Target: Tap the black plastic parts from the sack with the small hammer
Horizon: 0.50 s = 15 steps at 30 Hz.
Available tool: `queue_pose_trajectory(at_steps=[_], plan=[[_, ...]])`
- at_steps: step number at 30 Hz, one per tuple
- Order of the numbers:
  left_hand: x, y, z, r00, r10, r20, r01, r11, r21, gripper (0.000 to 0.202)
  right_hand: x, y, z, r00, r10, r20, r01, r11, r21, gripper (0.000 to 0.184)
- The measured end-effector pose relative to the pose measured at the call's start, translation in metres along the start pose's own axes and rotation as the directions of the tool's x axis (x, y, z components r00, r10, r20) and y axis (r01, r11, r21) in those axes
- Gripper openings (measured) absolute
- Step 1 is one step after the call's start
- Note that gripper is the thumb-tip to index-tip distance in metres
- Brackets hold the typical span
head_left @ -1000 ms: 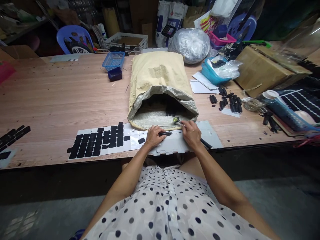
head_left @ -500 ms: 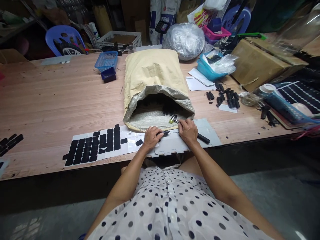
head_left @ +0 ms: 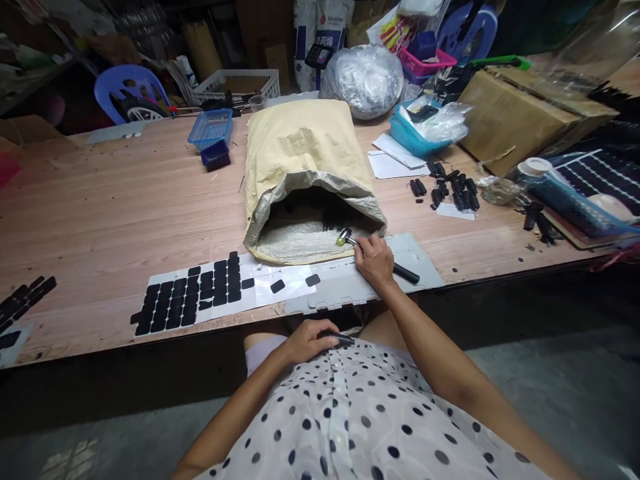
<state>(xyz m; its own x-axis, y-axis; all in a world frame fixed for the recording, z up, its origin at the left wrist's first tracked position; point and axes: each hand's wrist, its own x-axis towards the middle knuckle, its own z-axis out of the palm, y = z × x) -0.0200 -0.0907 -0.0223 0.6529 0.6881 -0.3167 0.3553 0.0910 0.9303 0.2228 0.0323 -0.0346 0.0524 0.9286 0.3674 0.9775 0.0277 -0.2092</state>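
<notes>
My left hand [head_left: 313, 341] is closed around a small black elongated piece [head_left: 343, 339], low in front of the dotted shirt and off the table edge. My right hand [head_left: 374, 259] grips a small hammer [head_left: 406, 273] by its shaft. Its black handle points right, and the head, yellowish at one end, lies by the mouth of a large tan sack [head_left: 305, 143]. Beneath the hammer is a grey sheet [head_left: 415, 250]. To its left, a white sheet [head_left: 295, 279] carries rows of black rounded patches [head_left: 173, 303] and a few loose ones.
Black parts [head_left: 453, 190] lie in a loose pile at the right, before a cardboard box [head_left: 520, 117]. A blue basket [head_left: 213, 128] and a dark blue tray [head_left: 216, 155] stand left of the sack. A turquoise basket [head_left: 417, 137] holds plastic bags.
My left hand has drawn back from the grey sheet toward my body with the black piece, uncovering a loose patch on the white sheet. My right hand stays on the hammer.
</notes>
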Motion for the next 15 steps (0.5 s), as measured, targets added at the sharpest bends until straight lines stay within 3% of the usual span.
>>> queue_pose_trajectory(at_steps=[2, 4, 6, 8, 10, 12, 14, 15], plan=[[0.002, -0.024, 0.01, 0.981, -0.189, -0.041, 0.185, 0.978, -0.092, 0.035, 0.001, 0.0, 0.0, 1.0, -0.001, 0.001, 0.001, 1.0, 0.005, 0.027], [0.01, -0.043, 0.016, 0.928, -0.352, -0.124, 0.336, 0.933, -0.132, 0.03, 0.001, 0.0, 0.0, 1.0, 0.001, 0.002, -0.001, 1.0, 0.007, 0.027], [0.019, -0.05, 0.017, 0.864, -0.465, -0.194, 0.452, 0.885, -0.107, 0.027, 0.002, 0.0, 0.0, 1.0, 0.002, 0.003, -0.002, 1.0, 0.006, 0.027], [0.022, -0.046, 0.015, 0.84, -0.5, -0.213, 0.507, 0.862, -0.024, 0.033, 0.002, -0.001, 0.0, 1.0, -0.003, -0.003, 0.003, 1.0, 0.006, 0.027], [0.017, -0.03, 0.008, 0.879, -0.448, -0.166, 0.467, 0.879, 0.1, 0.036, 0.002, -0.002, 0.0, 1.0, -0.009, -0.016, 0.009, 1.0, 0.003, 0.027], [0.009, -0.006, -0.004, 0.945, -0.328, -0.011, 0.324, 0.926, 0.192, 0.033, 0.002, -0.003, -0.001, 1.0, -0.01, -0.023, 0.01, 1.0, -0.005, 0.026], [0.004, 0.021, -0.022, 0.961, -0.201, 0.188, 0.172, 0.972, 0.161, 0.03, 0.001, -0.004, -0.001, 1.0, -0.008, -0.026, 0.007, 1.0, -0.013, 0.025], [0.006, 0.034, -0.032, 0.962, -0.144, 0.233, 0.12, 0.986, 0.113, 0.032, 0.0, -0.004, -0.001, 1.0, -0.007, -0.029, 0.007, 1.0, -0.015, 0.025]])
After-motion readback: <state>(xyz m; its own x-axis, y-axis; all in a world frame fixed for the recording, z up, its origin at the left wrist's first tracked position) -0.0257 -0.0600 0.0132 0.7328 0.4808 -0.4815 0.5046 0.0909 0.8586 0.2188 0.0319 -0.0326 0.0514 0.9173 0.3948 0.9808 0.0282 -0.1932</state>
